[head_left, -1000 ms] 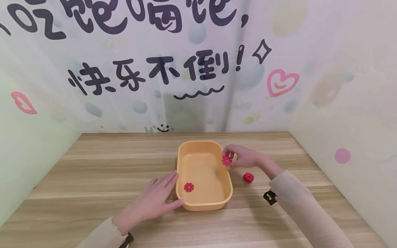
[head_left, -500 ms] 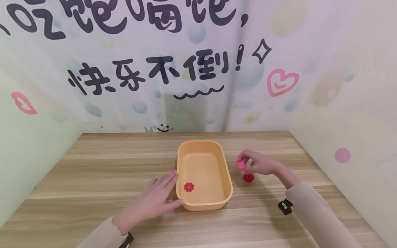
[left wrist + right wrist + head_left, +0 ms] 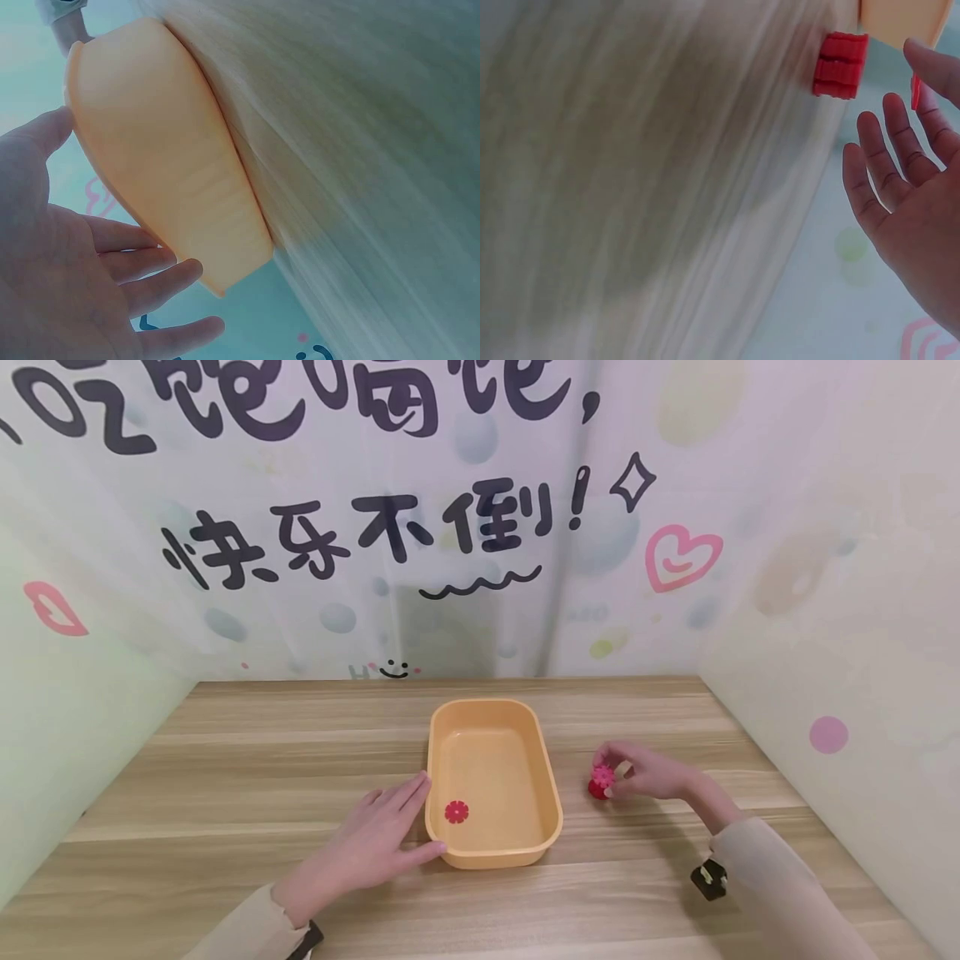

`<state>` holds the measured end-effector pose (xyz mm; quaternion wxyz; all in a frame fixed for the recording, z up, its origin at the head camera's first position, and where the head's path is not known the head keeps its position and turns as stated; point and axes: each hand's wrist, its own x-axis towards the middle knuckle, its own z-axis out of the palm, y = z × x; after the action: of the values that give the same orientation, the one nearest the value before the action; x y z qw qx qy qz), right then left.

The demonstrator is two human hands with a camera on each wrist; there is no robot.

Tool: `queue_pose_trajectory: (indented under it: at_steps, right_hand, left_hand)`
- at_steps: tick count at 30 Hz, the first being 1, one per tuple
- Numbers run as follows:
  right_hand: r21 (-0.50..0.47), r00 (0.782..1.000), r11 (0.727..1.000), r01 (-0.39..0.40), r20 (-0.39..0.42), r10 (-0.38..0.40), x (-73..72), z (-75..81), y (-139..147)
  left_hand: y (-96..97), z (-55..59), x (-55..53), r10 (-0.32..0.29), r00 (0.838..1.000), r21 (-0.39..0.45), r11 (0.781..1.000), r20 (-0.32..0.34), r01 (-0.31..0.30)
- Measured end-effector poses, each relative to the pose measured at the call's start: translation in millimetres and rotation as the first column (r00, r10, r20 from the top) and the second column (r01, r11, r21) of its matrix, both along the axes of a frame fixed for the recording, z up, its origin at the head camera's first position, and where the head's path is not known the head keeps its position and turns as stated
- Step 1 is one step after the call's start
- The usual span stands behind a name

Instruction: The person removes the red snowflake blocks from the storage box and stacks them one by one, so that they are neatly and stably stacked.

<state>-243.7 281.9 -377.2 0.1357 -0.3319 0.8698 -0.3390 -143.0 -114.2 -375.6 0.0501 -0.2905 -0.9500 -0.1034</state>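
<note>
An orange rectangular tray stands on the table, one red snowflake disc lying flat inside near its front left corner. My left hand has its fingers spread against the tray's left side; in the left wrist view, thumb and fingertips touch the rim. Right of the tray, my right hand pinches a pinkish-red snowflake disc between thumb and forefinger. It is held over a short stack of red snowflake discs on the table, partly hiding it in the head view. The right hand's other fingers are loosely extended.
The wood-grain table reaches back to a printed curtain with black lettering. Pale side walls flank it. A black strap piece shows at the right sleeve.
My right hand has moved rightward from the tray's right rim to above the red stack, carrying the pinched disc. The left hand, the tray and the disc inside it have stayed put.
</note>
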Motion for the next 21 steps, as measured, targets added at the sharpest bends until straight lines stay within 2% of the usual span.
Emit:
queue_pose_trajectory:
  at_steps: [6, 15, 21]
  right_hand:
    - [-0.014, 0.999, 1.000, -0.011, 0.031, 0.012, -0.8, -8.1, 2]
    - [0.003, 1.000, 1.000, -0.002, 0.008, 0.002, -0.4, -14.2, 2]
    - [-0.003, 0.999, 1.000, 0.021, 0.027, -0.021, -0.6, -16.2, 3]
  left_hand:
    - [-0.5, 0.0, 0.5, 0.001, 1.000, 0.003, 1.000, 0.001, -0.001]
    - [-0.2, -1.0, 0.1, 0.009, 1.000, -0.006, 1.000, -0.003, -0.009]
    - [0.0, -0.9, 0.0, 0.010, 1.000, -0.004, 1.000, 0.000, -0.010]
